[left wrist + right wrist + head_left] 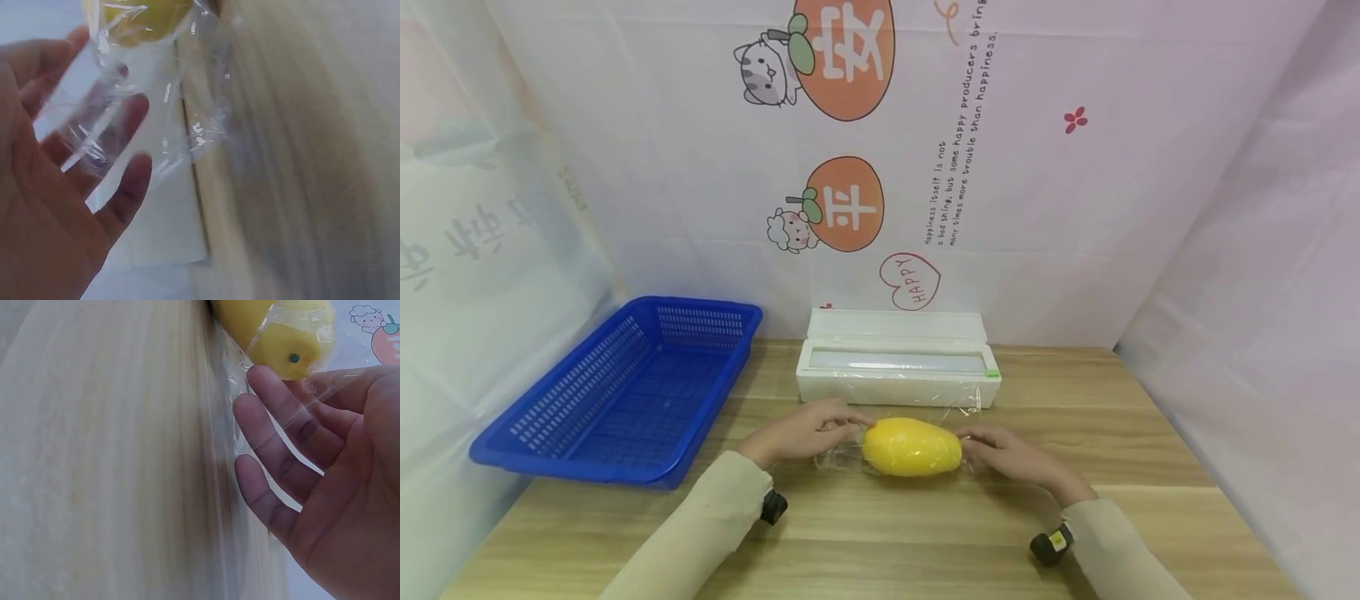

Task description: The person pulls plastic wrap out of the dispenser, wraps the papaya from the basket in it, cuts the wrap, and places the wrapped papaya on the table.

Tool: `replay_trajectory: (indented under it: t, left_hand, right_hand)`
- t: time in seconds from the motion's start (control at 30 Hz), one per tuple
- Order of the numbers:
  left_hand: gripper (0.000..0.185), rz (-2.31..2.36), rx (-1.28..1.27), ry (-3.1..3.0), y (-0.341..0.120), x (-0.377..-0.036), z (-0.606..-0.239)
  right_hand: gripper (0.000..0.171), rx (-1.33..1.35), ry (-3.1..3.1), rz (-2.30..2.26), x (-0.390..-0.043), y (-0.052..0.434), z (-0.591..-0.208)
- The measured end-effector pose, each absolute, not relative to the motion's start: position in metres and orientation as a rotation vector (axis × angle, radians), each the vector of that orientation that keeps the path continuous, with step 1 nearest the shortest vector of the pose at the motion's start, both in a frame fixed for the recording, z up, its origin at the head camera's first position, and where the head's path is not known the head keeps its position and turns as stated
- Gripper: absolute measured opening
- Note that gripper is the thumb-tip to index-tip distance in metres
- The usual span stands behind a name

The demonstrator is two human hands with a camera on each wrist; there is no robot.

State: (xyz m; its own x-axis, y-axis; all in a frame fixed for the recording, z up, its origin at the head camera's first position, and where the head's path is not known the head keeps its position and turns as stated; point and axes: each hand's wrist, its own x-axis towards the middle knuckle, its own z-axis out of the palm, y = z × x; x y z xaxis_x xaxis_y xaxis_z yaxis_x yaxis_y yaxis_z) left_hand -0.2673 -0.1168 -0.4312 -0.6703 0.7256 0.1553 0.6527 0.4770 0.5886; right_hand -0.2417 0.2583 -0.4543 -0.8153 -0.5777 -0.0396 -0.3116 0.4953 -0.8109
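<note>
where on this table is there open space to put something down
Bare wood lies right of the cling film dispenser, out to the table edge, and along the front edge. The blue basket takes the left; the middle is crowded by both hands and the wrapped mango.

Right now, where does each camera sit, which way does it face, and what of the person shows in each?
Head: worn on the head, facing forward and down at the wooden table; shows both sleeves, the left hand and right hand at the ends of the yellow mango, before the wrap dispenser and blue basket.
Left wrist: looks along the palm; straight fingers under the cling film.
Right wrist: looks along the palm; straight fingers behind film.
Shared: all views catch the mango and film.
</note>
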Motion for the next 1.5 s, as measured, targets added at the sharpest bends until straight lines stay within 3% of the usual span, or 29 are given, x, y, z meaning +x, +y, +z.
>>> replay_trajectory:
  t: [0.23, 0.4, 0.67, 0.8, 0.9, 1.07, 1.23, 1.5]
  left_hand:
    - [0.049, 0.746, 1.391, 2.809, -0.092, -0.251, -0.417]
    - [0.069, 0.624, 1.326, 2.839, -0.077, -0.246, -0.423]
    - [0.082, 0.598, 1.320, 2.883, -0.071, -0.249, -0.437]
    - [0.086, 0.607, 1.316, 2.891, -0.071, -0.249, -0.441]
    - [0.088, 0.647, 1.297, 2.879, -0.072, -0.250, -0.443]
    - [0.093, 0.745, 1.289, 2.827, -0.072, -0.249, -0.447]
    - [0.095, 0.795, 1.269, 2.806, -0.073, -0.245, -0.450]
    - [0.089, 0.784, 1.287, 2.781, -0.074, -0.233, -0.442]
  right_hand:
    - [0.034, -0.782, 2.439, -1.241, -0.243, 0.257, -0.454]
    - [0.034, -0.782, 2.440, -1.236, -0.243, 0.260, -0.451]
    - [0.038, -0.676, 2.771, -1.267, -0.230, 0.265, -0.430]
    - [0.029, -0.947, 2.985, -1.103, -0.215, 0.244, -0.420]
    - [0.043, -1.141, 3.057, -0.877, -0.207, 0.227, -0.421]
    - [0.071, -1.025, 3.125, -0.694, -0.205, 0.209, -0.435]
    - [0.082, -0.860, 3.077, -0.766, -0.203, 0.200, -0.443]
    - [0.090, -0.920, 3.055, -0.793, -0.194, 0.198, -0.439]
